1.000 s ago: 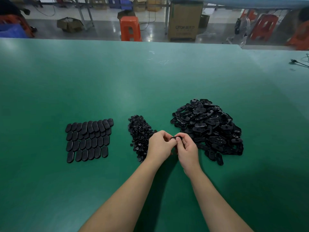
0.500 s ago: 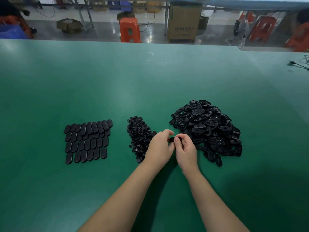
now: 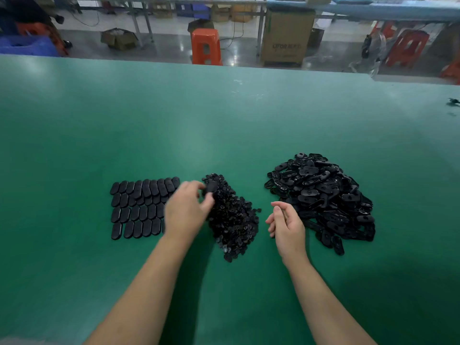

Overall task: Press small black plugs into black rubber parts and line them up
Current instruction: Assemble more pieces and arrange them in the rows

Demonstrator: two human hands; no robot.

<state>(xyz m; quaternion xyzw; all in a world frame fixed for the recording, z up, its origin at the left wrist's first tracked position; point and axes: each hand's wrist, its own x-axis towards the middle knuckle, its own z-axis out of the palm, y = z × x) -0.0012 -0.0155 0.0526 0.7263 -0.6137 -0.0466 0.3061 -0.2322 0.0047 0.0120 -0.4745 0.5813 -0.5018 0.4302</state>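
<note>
On the green table [image 3: 224, 125] lie several rows of flat black oval rubber parts [image 3: 139, 207] at the left. A heap of small black plugs [image 3: 234, 220] sits in the middle, and a bigger pile of loose black rubber parts [image 3: 321, 195] at the right. My left hand [image 3: 186, 210], blurred, pinches one black rubber part [image 3: 211, 187] between thumb and fingers, between the rows and the plug heap. My right hand [image 3: 286, 225] hovers with loosely curled fingers and nothing in it, just left of the big pile.
Beyond the table's far edge stand an orange stool [image 3: 206, 46], a cardboard box [image 3: 286, 37], red stools [image 3: 408, 47] and workbench legs. A black cable end [image 3: 453, 102] lies at the table's far right.
The hands have parted. My left hand carried the rubber part leftward toward the rows. My right hand let go of it and drew back to the right, empty.
</note>
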